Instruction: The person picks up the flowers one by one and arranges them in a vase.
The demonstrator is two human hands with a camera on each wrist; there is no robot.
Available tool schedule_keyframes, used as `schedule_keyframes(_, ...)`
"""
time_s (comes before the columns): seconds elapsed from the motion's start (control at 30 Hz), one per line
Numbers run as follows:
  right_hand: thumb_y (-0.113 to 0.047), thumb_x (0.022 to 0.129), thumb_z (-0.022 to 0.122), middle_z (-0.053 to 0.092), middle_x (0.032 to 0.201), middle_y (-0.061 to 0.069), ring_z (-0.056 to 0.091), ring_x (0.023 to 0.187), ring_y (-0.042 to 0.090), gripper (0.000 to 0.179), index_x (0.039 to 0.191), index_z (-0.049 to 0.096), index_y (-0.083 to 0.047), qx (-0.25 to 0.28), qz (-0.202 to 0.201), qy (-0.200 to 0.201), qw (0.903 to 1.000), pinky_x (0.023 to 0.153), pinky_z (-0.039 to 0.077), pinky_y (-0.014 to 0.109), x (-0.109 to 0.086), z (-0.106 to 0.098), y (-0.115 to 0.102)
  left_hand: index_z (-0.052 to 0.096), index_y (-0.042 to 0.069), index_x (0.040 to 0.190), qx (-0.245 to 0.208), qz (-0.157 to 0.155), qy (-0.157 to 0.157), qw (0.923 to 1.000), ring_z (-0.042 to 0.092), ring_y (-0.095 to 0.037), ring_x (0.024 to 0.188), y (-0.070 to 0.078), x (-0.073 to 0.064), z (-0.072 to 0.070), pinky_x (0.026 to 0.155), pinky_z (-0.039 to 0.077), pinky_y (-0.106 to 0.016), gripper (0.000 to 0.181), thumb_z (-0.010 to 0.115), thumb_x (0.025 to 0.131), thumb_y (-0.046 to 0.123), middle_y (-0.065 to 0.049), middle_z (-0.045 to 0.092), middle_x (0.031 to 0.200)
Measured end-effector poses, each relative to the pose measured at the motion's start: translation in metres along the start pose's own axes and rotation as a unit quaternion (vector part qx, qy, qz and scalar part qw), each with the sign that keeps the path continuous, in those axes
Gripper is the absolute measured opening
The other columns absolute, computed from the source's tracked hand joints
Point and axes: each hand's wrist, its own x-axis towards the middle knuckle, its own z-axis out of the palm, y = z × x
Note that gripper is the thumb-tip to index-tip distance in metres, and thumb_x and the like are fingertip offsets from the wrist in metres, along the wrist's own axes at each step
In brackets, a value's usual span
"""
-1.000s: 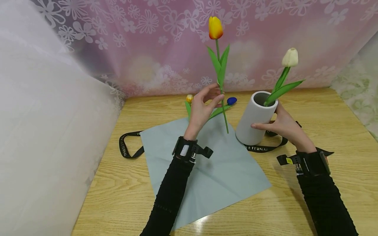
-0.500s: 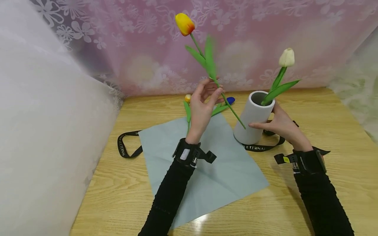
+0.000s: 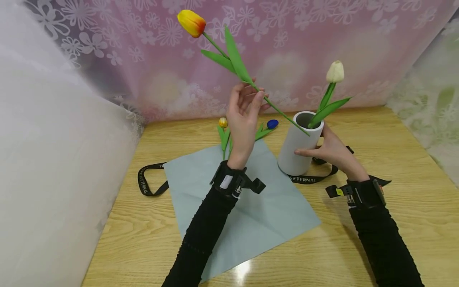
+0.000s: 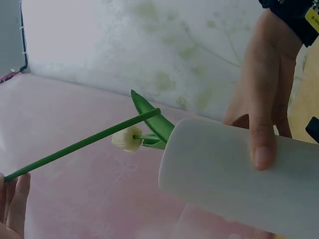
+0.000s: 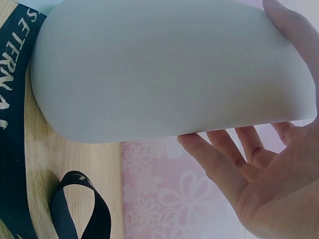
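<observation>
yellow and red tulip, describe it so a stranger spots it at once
Against the pink floral curtain, find the raised left hand. It pinches the yellow and red tulip by its stem, bloom up to the left. Unlike the white tulip in the vase and the small yellow tulip and blue tulip lower down, it is held in midair.

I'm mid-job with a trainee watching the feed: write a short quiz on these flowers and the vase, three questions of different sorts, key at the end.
1. Multiple choice: which flower is in the vase? A, blue tulip; B, white tulip; C, both.
2. True or false: nothing steadies the vase.
3. Fill in: the left grip pinches the green ____ of the yellow-and-red tulip.

Key: 1, B. 2, false: the right grip holds its side. 3, stem.
</observation>
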Motion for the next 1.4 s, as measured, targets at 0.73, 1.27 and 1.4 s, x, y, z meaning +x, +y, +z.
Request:
schedule_keyframes(0.73,-0.015,0.084,0.085,0.031,0.157,0.011,0.036,0.139,0.038,0.113,0.162,0.007,-0.037,0.015,0.009,-0.006,0.9998,0.104,0.039,0.068,0.004,0.004,0.004,0.058,0.001,0.126,0.34,0.029,-0.159,0.9263,0.072,-0.017,0.098,-0.034,-0.003,0.037,0.084,0.052,-0.011,0.029,0.065,0.101,0.012,-0.012,0.069,0.11)
schedule_keyframes(1.27,-0.014,0.085,0.084,0.029,0.158,0.011,0.037,0.139,0.037,0.111,0.162,0.007,-0.037,0.015,-0.002,-0.013,0.9998,0.104,0.039,0.068,0.003,0.001,0.001,0.072,0.015,0.112,0.511,0.021,-0.163,0.8435,0.067,-0.015,0.103,-0.051,-0.018,0.041,0.107,0.043,-0.035,0.019,0.067,0.1,0.03,0.005,0.076,0.102)
schedule_keyframes(1.4,-0.013,0.085,0.084,0.03,0.157,0.011,0.038,0.138,0.037,0.111,0.162,0.008,-0.037,0.017,-0.003,-0.011,0.9998,0.103,0.04,0.068,0.003,0.0,0.002,0.075,0.018,0.109,0.525,0.027,-0.157,0.8362,0.062,-0.019,0.117,-0.051,-0.018,0.043,0.112,0.039,-0.039,0.019,0.069,0.099,0.032,0.001,0.072,0.116)
